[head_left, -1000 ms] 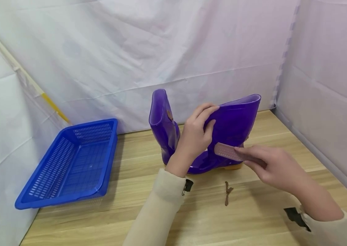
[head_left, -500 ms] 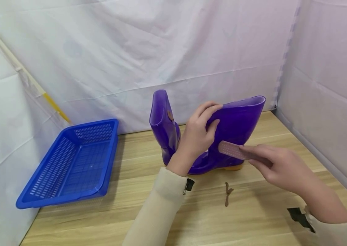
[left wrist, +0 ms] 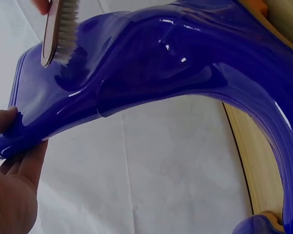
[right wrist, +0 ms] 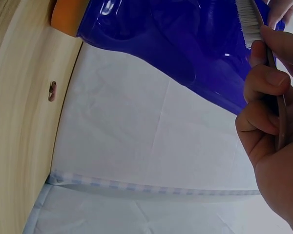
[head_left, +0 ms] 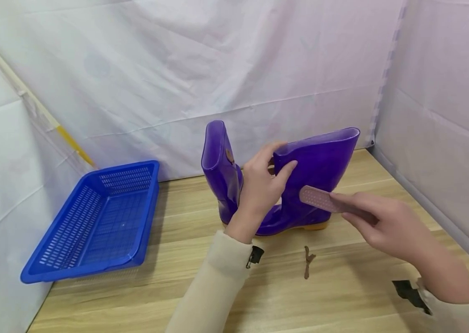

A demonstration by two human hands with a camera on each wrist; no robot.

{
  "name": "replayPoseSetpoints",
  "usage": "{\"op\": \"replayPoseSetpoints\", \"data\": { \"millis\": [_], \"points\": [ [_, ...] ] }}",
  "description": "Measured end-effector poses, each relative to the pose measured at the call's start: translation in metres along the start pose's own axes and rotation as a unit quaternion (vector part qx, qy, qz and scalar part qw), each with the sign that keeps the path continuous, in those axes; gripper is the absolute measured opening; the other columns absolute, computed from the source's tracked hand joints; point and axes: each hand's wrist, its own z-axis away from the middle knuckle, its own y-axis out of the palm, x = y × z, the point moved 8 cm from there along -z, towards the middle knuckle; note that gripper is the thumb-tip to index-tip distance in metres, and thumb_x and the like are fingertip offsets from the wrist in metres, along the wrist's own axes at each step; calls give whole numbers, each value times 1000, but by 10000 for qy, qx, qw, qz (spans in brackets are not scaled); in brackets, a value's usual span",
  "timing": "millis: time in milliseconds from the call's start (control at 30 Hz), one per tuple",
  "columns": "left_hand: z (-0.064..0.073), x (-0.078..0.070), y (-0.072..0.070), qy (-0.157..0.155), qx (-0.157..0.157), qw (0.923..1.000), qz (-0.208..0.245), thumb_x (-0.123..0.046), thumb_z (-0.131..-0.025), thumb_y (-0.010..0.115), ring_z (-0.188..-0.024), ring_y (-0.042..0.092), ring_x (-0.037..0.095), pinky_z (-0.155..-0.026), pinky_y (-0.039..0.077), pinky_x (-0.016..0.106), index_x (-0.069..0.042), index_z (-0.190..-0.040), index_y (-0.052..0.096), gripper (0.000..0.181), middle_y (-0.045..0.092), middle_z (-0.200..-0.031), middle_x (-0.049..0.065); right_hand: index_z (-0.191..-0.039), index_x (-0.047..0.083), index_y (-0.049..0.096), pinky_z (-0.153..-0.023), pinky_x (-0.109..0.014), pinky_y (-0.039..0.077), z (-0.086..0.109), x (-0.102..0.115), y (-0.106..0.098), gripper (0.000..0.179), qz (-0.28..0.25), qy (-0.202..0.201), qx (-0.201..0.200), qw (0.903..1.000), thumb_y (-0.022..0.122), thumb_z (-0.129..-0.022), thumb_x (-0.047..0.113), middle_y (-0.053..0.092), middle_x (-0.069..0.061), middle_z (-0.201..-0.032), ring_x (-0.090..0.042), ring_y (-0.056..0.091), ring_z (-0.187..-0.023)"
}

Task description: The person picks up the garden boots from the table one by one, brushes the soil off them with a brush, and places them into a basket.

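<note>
A shiny purple rain boot (head_left: pixel 315 171) with an orange sole stands on the table, its shaft leaning right. My left hand (head_left: pixel 261 185) pinches the shaft's top edge, thumb outside and fingers on the far side, as the left wrist view shows. A scrub brush (head_left: pixel 319 199) with a pinkish-brown back and white bristles is gripped by its handle in my right hand (head_left: pixel 388 224). Its bristles (left wrist: pixel 68 31) face the boot's shaft and appear to touch it. Just left of my left hand stands a second purple boot (head_left: pixel 217 171), upright, with a brown patch on its side.
A blue plastic basket (head_left: pixel 144 217) with slatted walls sits at the left of the wooden table (head_left: pixel 184 231). A small brown twig-like piece (head_left: pixel 307 262) lies in front of the boot. White cloth (head_left: pixel 167 69) hangs behind and at both sides.
My right hand has moved the brush a little right and up across the boot's shaft. My left fingers have shifted at the boot's top edge, whose opening now shows more.
</note>
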Motion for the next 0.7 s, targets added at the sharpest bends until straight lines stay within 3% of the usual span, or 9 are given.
{"op": "replayPoseSetpoints", "data": {
  "millis": [133, 467, 600, 700],
  "points": [
    [0, -9, 0, 207, -209, 9992, -271, -14, -96, 80, -100, 79, 21, -80, 59, 11, -4, -126, 74, 32, 79, -118, 12, -117, 8, 82, -83, -5, 49, -1, -1, -9, 55, -41, -46, -311, 9995, 53, -108, 54, 83, -4, -102, 16, 66, -100],
    [1, -32, 2, 697, -303, 9961, -443, -11, -96, 79, -94, 76, 18, -78, 56, 11, -4, -116, 77, 21, 80, -111, 10, -115, 0, 81, -70, -7, 45, -2, 4, -28, 53, -280, -225, -587, 9976, 59, -108, 48, 82, -5, -97, 12, 58, -84],
    [1, -45, 0, 1003, -185, 9930, -592, -7, -96, 77, -98, 74, 19, -84, 57, 15, -3, -114, 77, 18, 77, -111, 10, -113, -7, 79, -65, -8, 45, -2, 5, -35, 51, -748, -313, -731, 9940, 65, -106, 41, 82, -5, -102, 9, 58, -82],
    [2, -54, 1, 1133, 61, 9890, -944, -4, -97, 74, -100, 74, 19, -85, 58, 17, -4, -116, 77, 19, 74, -117, 10, -111, -9, 79, -63, -8, 46, -1, 4, -38, 50, -907, -340, -807, 9920, 68, -104, 39, 82, -3, -104, 8, 61, -83]
  ]
}}
